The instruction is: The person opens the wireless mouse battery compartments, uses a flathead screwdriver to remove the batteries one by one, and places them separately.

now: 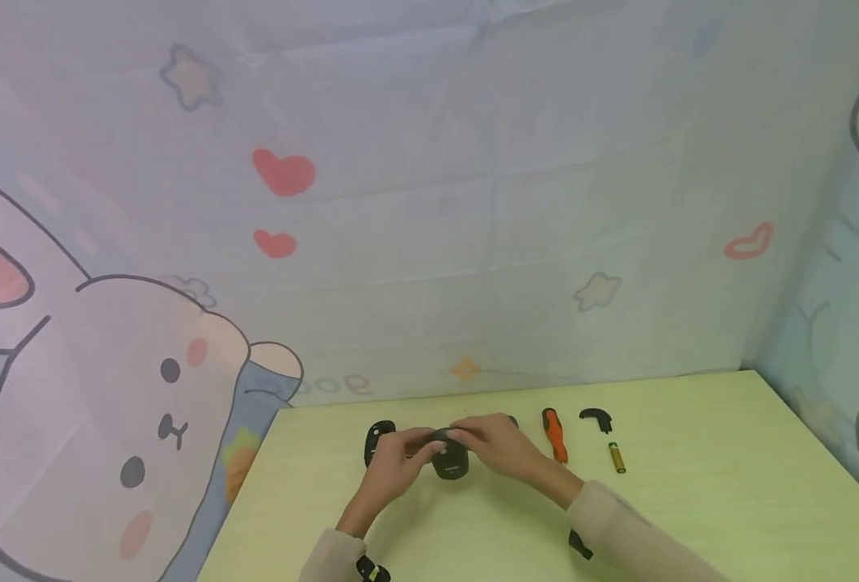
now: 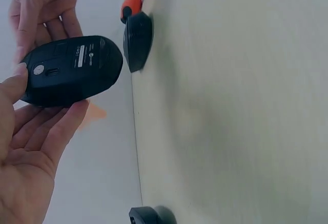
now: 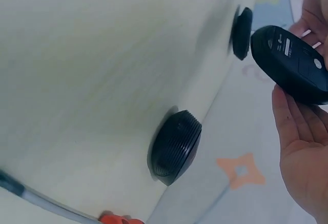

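Observation:
A black computer mouse (image 1: 451, 463) is raised above the table, held between both hands. My left hand (image 1: 394, 465) grips one side near its upper end, thumb on the underside. From the other side my right hand (image 1: 500, 444) pinches the same end with its fingers and thumb. In the left wrist view the underside of the mouse (image 2: 72, 73) shows a white label, a round light spot and a small switch. The right wrist view shows the mouse (image 3: 292, 62) tilted, with the right hand's fingers (image 3: 292, 116) along its lower side.
A black oval item (image 1: 378, 443) lies left of the hands. A ribbed black object (image 3: 177, 147) stands behind the right hand. Farther right lie an orange-and-black screwdriver (image 1: 555, 436), a curved black piece (image 1: 598, 419) and a battery (image 1: 616, 457). A printed cloth (image 1: 429, 242) hangs behind the table.

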Motion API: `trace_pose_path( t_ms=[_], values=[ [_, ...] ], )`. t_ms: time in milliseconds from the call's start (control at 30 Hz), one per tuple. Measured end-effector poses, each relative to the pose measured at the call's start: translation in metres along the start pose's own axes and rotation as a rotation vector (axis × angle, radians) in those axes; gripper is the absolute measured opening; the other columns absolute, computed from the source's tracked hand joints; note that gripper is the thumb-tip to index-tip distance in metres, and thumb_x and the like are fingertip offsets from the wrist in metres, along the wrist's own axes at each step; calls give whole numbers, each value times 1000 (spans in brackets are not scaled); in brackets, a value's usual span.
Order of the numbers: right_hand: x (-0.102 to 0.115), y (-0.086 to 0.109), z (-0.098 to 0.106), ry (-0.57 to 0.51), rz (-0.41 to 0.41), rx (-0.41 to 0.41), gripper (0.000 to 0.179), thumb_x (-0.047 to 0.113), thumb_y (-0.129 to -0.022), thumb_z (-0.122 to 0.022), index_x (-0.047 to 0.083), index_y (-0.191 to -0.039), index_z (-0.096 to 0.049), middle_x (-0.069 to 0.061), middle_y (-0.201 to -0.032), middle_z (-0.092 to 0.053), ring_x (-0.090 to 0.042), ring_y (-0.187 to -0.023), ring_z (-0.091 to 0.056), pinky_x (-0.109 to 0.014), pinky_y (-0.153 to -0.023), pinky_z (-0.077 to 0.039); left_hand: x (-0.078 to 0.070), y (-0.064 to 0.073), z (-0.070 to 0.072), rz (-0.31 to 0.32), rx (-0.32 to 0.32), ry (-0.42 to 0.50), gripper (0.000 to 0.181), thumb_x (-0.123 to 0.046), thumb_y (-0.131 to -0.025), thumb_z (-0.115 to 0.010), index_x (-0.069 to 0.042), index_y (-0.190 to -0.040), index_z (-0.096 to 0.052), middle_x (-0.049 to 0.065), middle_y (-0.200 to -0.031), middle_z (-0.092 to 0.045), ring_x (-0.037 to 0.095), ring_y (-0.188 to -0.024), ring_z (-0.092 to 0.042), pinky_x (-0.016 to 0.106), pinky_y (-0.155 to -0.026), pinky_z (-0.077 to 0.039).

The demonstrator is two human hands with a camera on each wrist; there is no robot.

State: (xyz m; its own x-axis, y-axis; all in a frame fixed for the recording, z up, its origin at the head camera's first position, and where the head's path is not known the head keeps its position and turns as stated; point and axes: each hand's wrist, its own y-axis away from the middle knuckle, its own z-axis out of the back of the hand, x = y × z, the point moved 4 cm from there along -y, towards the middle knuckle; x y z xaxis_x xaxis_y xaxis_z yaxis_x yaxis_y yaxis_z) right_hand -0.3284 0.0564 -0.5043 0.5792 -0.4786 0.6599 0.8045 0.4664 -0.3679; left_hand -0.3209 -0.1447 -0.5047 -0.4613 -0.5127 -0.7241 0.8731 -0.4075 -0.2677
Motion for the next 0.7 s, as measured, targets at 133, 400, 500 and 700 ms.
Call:
trace_pose_path(
  t_ms=[133,400,500,700],
  values=[
    [0,7,3,-79,-46,3,33,41,-108,-58,18,-121,-78,0,-113,-81,-12,-97,-78,-26,-84,-65,-3,2,-4,61,24,67,44,-44,-103,-66,-9,-128,-74,10,-117,-80,21,-97,-81,33,-85,-68],
    [-1,22,5,-256,-133,50,32,35,-105,-66,11,-120,-78,-9,-113,-80,-18,-100,-79,-23,-79,-66,-5,4,-16,135,69,188,38,-39,-102,-69,-7,-122,-76,13,-114,-81,17,-91,-81,27,-82,-68],
    [-1,27,6,-330,-158,68,28,31,-104,-67,9,-117,-79,-11,-110,-79,-18,-95,-79,-24,-76,-67,-6,5,-20,156,90,222,39,-39,-102,-69,-6,-121,-76,14,-112,-81,16,-86,-81,29,-82,-68],
    [-4,35,8,-370,-234,94,31,34,-103,-69,7,-114,-80,-13,-106,-81,-17,-86,-80,-27,-72,-68,-7,10,-29,203,120,306,38,-36,-103,-68,-3,-120,-75,16,-110,-80,18,-87,-80,30,-78,-69]
  ],
)
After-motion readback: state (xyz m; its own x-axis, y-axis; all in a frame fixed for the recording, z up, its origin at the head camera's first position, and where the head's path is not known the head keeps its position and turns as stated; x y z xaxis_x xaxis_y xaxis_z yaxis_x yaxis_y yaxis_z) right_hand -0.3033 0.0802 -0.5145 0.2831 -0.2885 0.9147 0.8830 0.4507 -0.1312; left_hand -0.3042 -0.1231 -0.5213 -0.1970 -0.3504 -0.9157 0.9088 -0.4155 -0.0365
